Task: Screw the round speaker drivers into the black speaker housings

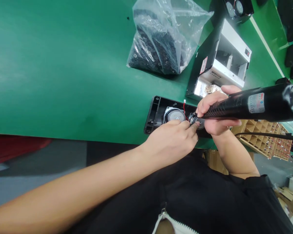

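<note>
My right hand [216,107] is wrapped around a black electric screwdriver [244,105], its body lying to the right and its tip end down by a loudspeaker [199,123]. The tip itself is hidden by my fingers. Under both hands lies a black plastic panel [150,118] with a second round loudspeaker [175,115] set in it. A red wire with a small white plug [184,101] stands up between the speakers. My left hand [174,138] has curled fingers pressed at the right speaker, with fingertips touching its edge.
A clear bag of small dark parts [158,45] lies behind the panel. A silver and black screw feeder [217,68] stands close behind my right hand. More speakers [234,8] sit at the back. Right, a divided cardboard tray [258,136] and a black cable [263,134] lie near my forearm.
</note>
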`<action>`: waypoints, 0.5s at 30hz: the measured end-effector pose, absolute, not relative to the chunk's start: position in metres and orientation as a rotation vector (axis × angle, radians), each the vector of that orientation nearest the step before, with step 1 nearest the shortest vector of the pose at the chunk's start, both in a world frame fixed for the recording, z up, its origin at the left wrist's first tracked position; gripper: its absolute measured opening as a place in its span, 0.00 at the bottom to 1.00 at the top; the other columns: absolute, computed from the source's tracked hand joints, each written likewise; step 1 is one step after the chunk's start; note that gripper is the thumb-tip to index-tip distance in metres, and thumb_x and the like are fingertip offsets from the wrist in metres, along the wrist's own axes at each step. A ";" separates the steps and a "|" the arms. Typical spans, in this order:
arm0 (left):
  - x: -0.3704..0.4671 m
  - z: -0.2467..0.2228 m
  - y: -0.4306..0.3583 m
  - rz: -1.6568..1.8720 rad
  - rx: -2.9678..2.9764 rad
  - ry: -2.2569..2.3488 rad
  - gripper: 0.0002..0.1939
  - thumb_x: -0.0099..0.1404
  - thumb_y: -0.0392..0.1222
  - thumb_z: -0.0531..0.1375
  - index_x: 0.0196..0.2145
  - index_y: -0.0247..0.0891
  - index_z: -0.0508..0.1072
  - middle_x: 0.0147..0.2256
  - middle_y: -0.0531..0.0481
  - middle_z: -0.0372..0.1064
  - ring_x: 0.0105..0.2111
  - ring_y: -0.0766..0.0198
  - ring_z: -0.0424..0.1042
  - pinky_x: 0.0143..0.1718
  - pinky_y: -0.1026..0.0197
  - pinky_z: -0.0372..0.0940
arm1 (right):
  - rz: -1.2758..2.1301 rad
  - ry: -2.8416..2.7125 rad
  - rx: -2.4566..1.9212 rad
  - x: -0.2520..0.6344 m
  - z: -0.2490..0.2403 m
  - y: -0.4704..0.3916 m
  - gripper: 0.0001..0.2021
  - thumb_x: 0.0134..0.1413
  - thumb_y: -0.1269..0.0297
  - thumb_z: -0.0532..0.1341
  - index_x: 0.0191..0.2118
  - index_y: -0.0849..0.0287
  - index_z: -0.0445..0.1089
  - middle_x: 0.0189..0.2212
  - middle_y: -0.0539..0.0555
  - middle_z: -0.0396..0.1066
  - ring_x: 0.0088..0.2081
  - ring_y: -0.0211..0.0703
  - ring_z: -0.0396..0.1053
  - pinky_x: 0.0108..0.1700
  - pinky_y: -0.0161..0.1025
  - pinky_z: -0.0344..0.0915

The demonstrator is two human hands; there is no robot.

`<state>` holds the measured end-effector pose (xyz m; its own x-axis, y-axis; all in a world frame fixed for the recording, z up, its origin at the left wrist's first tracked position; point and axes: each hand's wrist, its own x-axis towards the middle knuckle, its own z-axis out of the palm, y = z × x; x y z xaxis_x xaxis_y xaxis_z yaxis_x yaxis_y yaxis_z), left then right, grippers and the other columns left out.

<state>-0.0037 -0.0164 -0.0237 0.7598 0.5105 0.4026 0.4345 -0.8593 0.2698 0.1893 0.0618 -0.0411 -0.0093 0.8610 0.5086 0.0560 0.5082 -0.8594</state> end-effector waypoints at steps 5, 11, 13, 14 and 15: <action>-0.003 -0.026 -0.016 0.754 2.795 0.752 0.12 0.83 0.29 0.64 0.43 0.34 0.89 0.57 0.35 0.90 0.42 0.52 0.81 0.39 0.48 0.67 | 0.785 -1.494 -0.676 0.188 -0.053 0.066 0.52 0.54 0.01 0.44 0.60 0.40 0.69 0.22 0.36 0.60 0.15 0.37 0.52 0.18 0.40 0.56; -0.001 -0.026 -0.014 0.776 2.803 0.748 0.14 0.83 0.30 0.63 0.40 0.36 0.87 0.54 0.39 0.91 0.37 0.54 0.79 0.36 0.49 0.64 | 0.739 -1.478 -0.629 0.183 -0.049 0.063 0.49 0.58 0.04 0.52 0.64 0.40 0.68 0.25 0.37 0.64 0.17 0.36 0.55 0.20 0.39 0.58; -0.001 -0.025 -0.014 0.780 2.797 0.753 0.14 0.83 0.30 0.64 0.39 0.37 0.86 0.52 0.39 0.91 0.36 0.54 0.79 0.36 0.49 0.64 | 0.678 -1.452 -0.648 0.182 -0.045 0.060 0.46 0.61 0.06 0.52 0.63 0.39 0.68 0.24 0.37 0.64 0.16 0.36 0.55 0.20 0.38 0.58; -0.001 -0.025 -0.014 0.772 2.793 0.754 0.14 0.83 0.29 0.64 0.38 0.37 0.86 0.52 0.39 0.91 0.37 0.54 0.79 0.36 0.49 0.65 | 0.663 -1.450 -0.681 0.182 -0.043 0.059 0.45 0.61 0.07 0.51 0.62 0.40 0.68 0.24 0.37 0.65 0.15 0.36 0.55 0.20 0.39 0.58; -0.001 -0.026 -0.014 0.762 2.790 0.755 0.13 0.82 0.29 0.65 0.38 0.37 0.85 0.52 0.38 0.91 0.37 0.54 0.80 0.36 0.50 0.65 | 0.660 -1.451 -0.722 0.181 -0.040 0.057 0.45 0.62 0.07 0.51 0.61 0.41 0.68 0.24 0.38 0.65 0.15 0.37 0.56 0.20 0.39 0.60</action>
